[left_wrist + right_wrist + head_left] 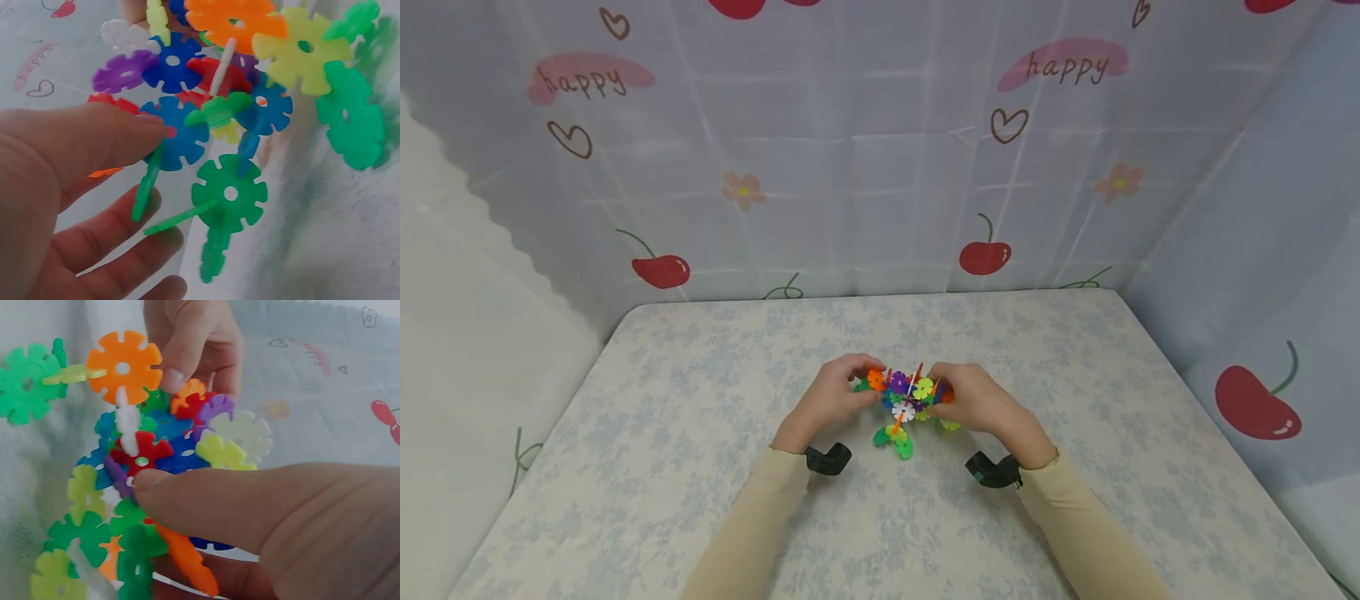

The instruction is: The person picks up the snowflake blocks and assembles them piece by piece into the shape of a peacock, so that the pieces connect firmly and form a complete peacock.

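A cluster of interlocking plastic snowflake discs point(898, 383) in many colours is held between both hands, just over the table. My left hand point(831, 392) grips its left side. In the left wrist view the thumb presses a blue disc point(184, 147), with green discs point(215, 181) hanging below the thumb. My right hand point(981, 400) grips the right side, its thumb against a red disc point(150, 449) and a purple disc point(115, 478). An arm of orange point(103, 362), yellow and green discs juts out toward my body. The fingers behind the cluster are partly hidden.
The table point(662, 433) wears a pale blue-grey patterned cover. Behind it hangs a white curtain point(865, 167) printed with cherries and hearts, and more cloth flanks both sides. Black wrist devices point(829, 460) sit at both wrists.
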A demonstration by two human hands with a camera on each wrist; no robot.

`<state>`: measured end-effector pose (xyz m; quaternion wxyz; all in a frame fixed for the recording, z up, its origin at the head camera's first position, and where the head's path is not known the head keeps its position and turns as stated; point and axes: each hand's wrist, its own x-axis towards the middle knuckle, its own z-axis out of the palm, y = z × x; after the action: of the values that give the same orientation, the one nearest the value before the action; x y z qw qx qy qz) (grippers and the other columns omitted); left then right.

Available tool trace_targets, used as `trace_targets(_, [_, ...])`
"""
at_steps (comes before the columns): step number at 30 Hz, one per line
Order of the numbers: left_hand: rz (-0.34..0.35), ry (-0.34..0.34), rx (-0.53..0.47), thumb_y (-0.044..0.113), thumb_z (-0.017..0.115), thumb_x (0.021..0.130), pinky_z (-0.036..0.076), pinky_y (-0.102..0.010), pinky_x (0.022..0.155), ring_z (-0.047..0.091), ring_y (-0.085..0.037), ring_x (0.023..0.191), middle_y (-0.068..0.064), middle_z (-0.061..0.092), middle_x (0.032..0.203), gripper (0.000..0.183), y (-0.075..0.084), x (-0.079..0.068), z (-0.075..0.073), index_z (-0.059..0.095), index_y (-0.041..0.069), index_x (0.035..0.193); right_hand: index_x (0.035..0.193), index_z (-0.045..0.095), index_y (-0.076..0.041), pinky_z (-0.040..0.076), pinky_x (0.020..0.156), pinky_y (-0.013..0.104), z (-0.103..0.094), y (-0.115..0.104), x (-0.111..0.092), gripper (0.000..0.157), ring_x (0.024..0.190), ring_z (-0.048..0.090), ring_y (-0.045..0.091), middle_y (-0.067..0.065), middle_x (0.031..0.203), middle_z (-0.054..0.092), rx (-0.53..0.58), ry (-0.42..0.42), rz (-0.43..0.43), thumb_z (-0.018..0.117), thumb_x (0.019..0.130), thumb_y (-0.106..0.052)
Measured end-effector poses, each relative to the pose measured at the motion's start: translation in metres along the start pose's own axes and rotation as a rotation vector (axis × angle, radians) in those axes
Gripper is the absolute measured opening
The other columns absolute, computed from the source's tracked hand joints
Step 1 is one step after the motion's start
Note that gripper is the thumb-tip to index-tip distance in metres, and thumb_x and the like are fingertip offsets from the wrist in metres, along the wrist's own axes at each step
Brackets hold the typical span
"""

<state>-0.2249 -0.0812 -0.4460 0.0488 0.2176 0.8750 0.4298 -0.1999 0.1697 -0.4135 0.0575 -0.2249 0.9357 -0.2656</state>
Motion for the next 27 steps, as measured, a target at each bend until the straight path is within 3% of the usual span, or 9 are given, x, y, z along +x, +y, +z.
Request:
trace_targets(8, [-0.004,-0.036,0.009,0.014,0.080,0.086,0.053,-0.050,0.101,0.065,-0.024,0.106,-0.004,0.070,0.115,0.030,0.000,-0.002,-0.012,0.070,0.014,0.115,0.119,0.068,-0.002,0.059,0.079,0.037,0.008,0.004,0.004,0.038,0.091,0.067,0.023,0.014,0.113,0.073,0.013,0.092,-0.001,0.082,0.085,-0.010])
trace_targets(13, [-0.002,-0.072,0.031,0.016,0.081,0.086,0.056,-0.040,0.089,0.065,-0.024,0.100,-0.005,0.071,0.113,0.030,0.001,-0.002,-0.014,0.070,0.012,0.113,0.120,0.068,-0.003,0.060,0.082,0.039,0.013,0.006,0.006,0.037,0.095,0.068,0.025,0.014,0.113,0.072,0.008,0.143,-0.001,0.081,0.086,-0.008])
trace_targets(18, [-0.015,-0.114,0.023,0.016,0.082,0.084,0.052,-0.030,0.077,0.058,-0.017,0.084,-0.003,0.068,0.099,0.026,0.005,-0.002,-0.018,0.070,0.012,0.107,0.124,0.067,-0.002,0.060,0.081,0.039,0.017,0.007,0.009,0.040,0.094,0.067,0.025,0.014,0.113,0.071,0.008,0.181,0.011,0.080,0.087,-0.006])
trace_targets(23, [-0.014,-0.152,0.023,0.016,0.081,0.084,0.051,-0.028,0.073,0.056,-0.015,0.077,-0.003,0.065,0.092,0.024,0.007,-0.002,-0.018,0.069,0.011,0.105,0.127,0.066,-0.001,0.060,0.083,0.040,0.018,0.008,0.010,0.043,0.095,0.067,0.025,0.014,0.115,0.071,0.005,0.192,0.027,0.080,0.086,-0.006])
trace_targets(27, [-0.038,-0.131,0.033,0.015,0.080,0.084,0.052,-0.030,0.074,0.057,-0.016,0.082,-0.003,0.068,0.097,0.027,0.005,-0.003,-0.020,0.069,0.011,0.108,0.121,0.069,-0.003,0.060,0.082,0.039,0.016,0.006,0.009,0.039,0.094,0.067,0.025,0.013,0.113,0.072,0.002,0.166,0.019,0.082,0.085,-0.008])
